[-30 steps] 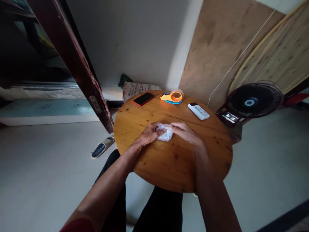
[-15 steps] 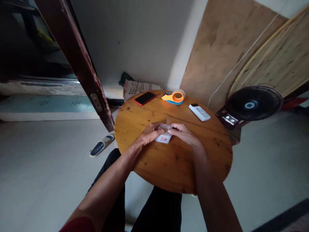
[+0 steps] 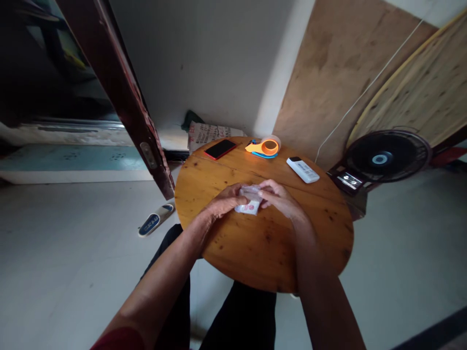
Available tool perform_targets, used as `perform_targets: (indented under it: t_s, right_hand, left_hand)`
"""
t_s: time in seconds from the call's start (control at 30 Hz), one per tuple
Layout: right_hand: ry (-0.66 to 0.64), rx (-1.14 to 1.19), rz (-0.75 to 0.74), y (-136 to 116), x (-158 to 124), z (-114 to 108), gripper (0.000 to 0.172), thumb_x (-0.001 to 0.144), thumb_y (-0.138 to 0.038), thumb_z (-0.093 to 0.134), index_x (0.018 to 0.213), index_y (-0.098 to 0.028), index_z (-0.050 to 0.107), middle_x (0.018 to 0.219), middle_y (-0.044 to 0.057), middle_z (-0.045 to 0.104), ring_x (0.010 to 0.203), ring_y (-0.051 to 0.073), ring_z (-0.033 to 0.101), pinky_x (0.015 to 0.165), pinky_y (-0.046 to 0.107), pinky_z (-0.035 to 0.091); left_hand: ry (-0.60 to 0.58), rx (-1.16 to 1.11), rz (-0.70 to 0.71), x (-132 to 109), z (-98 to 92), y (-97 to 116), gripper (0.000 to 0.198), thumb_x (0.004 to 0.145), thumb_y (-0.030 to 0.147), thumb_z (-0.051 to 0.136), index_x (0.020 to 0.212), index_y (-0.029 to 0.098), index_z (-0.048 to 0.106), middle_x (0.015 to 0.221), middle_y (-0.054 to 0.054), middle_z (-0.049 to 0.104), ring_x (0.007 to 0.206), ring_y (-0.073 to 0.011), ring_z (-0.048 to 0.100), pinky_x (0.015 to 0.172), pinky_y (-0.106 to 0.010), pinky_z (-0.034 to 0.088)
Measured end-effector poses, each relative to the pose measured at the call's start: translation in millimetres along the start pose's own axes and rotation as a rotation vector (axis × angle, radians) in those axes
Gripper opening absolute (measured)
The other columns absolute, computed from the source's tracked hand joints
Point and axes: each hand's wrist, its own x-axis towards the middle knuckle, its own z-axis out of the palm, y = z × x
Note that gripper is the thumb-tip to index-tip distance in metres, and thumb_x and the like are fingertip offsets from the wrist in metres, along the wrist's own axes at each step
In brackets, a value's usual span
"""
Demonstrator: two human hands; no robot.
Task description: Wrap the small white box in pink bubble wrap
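A small whitish packet with a reddish print, perhaps in clear plastic, is between my two hands over the middle of the round wooden table. My left hand grips its left side, the thumb lying across the front. At the upper right edge, the thumb and fingers of my right hand close on the packet. The fingers behind the packet are partly hidden, and what is inside it cannot be made out.
Along the table's far side lie a phone with a red edge, an orange tape dispenser and a white device with a dark end. A fan stands to the right. On the floor at left is a slipper.
The thumbs have moved apart, and more of the packet's front shows. My right hand has shifted slightly up along its right edge. The view has moved a little.
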Motion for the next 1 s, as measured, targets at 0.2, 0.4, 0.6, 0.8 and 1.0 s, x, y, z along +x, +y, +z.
perform_targets:
  t_s: [0.2, 0.4, 0.6, 0.8, 1.0]
  right_hand:
    - [-0.022, -0.072, -0.015, -3.0, -3.2, -5.4, 0.021, 0.083, -0.038, 0.063, 0.095, -0.021, 0.058, 0.091, 0.004, 0.066, 0.081, 0.017, 0.066, 0.068, 0.031, 0.058]
    - [-0.058, -0.107, -0.014, -0.8, -0.8, -1.5, 0.025, 0.085, -0.034, 0.061, 0.107, -0.022, 0.064, 0.103, 0.005, 0.069, 0.081, 0.015, 0.066, 0.070, 0.030, 0.056]
    - [-0.017, -0.115, -0.013, -1.7, -0.9, -2.9, 0.022, 0.083, -0.035, 0.062, 0.099, -0.021, 0.064, 0.099, 0.005, 0.068, 0.084, 0.017, 0.065, 0.070, 0.030, 0.056]
    - [0.053, -0.232, -0.104, -1.8, 1.4, -1.7, 0.017, 0.079, -0.033, 0.061, 0.086, -0.019, 0.066, 0.087, 0.002, 0.069, 0.075, 0.016, 0.062, 0.069, 0.030, 0.051]
    - [0.100, -0.241, -0.184, 0.6, 5.7, 3.7, 0.018, 0.080, -0.032, 0.059, 0.084, -0.020, 0.072, 0.093, 0.004, 0.073, 0.090, 0.021, 0.065, 0.088, 0.037, 0.047]
  left_hand:
    - [0.016, -0.003, -0.021, 1.0, 1.9, 1.3, 0.053, 0.061, 0.014, 0.062, 0.114, 0.012, 0.060, 0.102, -0.008, 0.069, 0.082, -0.0151, 0.063, 0.076, -0.028, 0.048]
    - [-0.005, -0.018, 0.007, 2.0, -0.4, -2.8, 0.054, 0.062, 0.013, 0.063, 0.116, 0.013, 0.059, 0.101, -0.008, 0.069, 0.083, -0.0148, 0.063, 0.077, -0.027, 0.047]
    - [-0.010, -0.020, 0.012, 2.6, -1.1, -4.2, 0.054, 0.062, 0.013, 0.064, 0.116, 0.013, 0.060, 0.103, -0.007, 0.069, 0.085, -0.0149, 0.063, 0.078, -0.028, 0.047]
    - [-0.008, -0.020, 0.005, 1.8, 0.8, -2.3, 0.057, 0.061, 0.014, 0.065, 0.118, 0.012, 0.059, 0.102, -0.008, 0.069, 0.083, -0.0150, 0.062, 0.076, -0.027, 0.047]
    - [-0.043, -0.024, 0.030, -0.4, 2.9, 1.2, 0.056, 0.061, 0.014, 0.066, 0.116, 0.014, 0.060, 0.102, -0.006, 0.068, 0.082, -0.0132, 0.060, 0.075, -0.025, 0.046]
